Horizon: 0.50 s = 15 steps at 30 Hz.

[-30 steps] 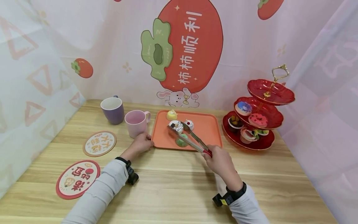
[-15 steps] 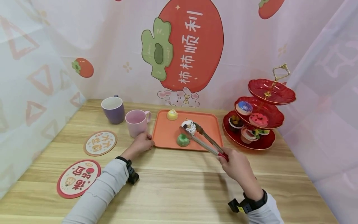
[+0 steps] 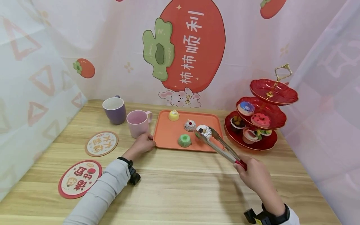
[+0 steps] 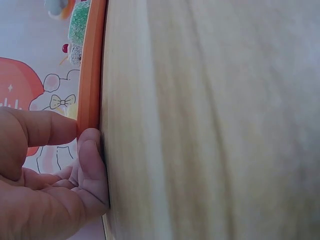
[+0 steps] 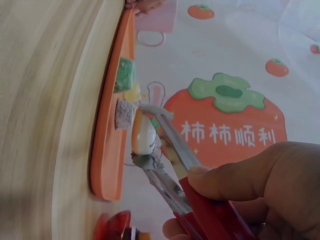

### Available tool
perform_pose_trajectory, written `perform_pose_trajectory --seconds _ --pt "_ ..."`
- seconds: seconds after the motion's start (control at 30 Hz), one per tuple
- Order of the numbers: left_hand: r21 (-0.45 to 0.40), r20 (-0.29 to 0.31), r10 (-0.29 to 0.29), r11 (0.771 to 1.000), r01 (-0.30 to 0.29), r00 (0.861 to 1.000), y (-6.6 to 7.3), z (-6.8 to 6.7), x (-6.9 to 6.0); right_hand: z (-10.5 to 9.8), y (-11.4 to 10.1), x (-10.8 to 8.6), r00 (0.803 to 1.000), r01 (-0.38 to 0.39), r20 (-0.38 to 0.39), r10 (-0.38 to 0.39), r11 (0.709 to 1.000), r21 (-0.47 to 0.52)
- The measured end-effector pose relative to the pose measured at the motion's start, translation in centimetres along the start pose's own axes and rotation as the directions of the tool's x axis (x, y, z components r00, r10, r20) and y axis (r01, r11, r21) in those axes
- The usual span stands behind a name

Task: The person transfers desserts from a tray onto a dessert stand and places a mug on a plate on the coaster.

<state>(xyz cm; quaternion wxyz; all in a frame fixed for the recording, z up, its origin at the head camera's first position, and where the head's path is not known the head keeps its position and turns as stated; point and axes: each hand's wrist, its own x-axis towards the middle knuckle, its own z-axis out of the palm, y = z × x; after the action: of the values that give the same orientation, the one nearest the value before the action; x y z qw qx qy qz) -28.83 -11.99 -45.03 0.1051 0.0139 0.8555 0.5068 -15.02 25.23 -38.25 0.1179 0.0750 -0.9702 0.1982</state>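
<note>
My right hand point(image 3: 254, 173) grips metal tongs point(image 3: 222, 147) by their red handles. Between the tong tips is a white donut point(image 3: 204, 132) with dark drizzle, over the right part of the orange tray point(image 3: 168, 137); in the right wrist view the donut point(image 5: 144, 135) is held above the tray's surface. My left hand point(image 3: 142, 143) pinches the tray's near left corner, thumb and finger on its rim point(image 4: 90, 100). On the tray sit a yellow cake point(image 3: 173, 115), a speckled cake with a red cherry point(image 3: 190, 125) and a green cake point(image 3: 184, 141).
At the right stands a red three-tier stand point(image 3: 274, 117) holding several cakes on its lower tiers. A pink mug point(image 3: 137, 123) and a purple mug point(image 3: 114, 111) stand left of the tray. Two round coasters point(image 3: 102, 143) lie at the left. A printed cloth hangs behind.
My right hand has moved right with the tongs, carrying the donut from the tray's middle toward its right side. The cherry-topped cake has come into full view. My left hand stays at the corner.
</note>
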Motion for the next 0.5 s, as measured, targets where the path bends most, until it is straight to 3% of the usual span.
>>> perform_pose_trajectory --seconds 0.5 --pt "0.010 -0.004 -0.014 1.000 0.014 1.000 0.2 0.0 0.0 -2.6 1.8 -2.4 0.998 -0.039 -0.056 0.038 0.999 -0.003"
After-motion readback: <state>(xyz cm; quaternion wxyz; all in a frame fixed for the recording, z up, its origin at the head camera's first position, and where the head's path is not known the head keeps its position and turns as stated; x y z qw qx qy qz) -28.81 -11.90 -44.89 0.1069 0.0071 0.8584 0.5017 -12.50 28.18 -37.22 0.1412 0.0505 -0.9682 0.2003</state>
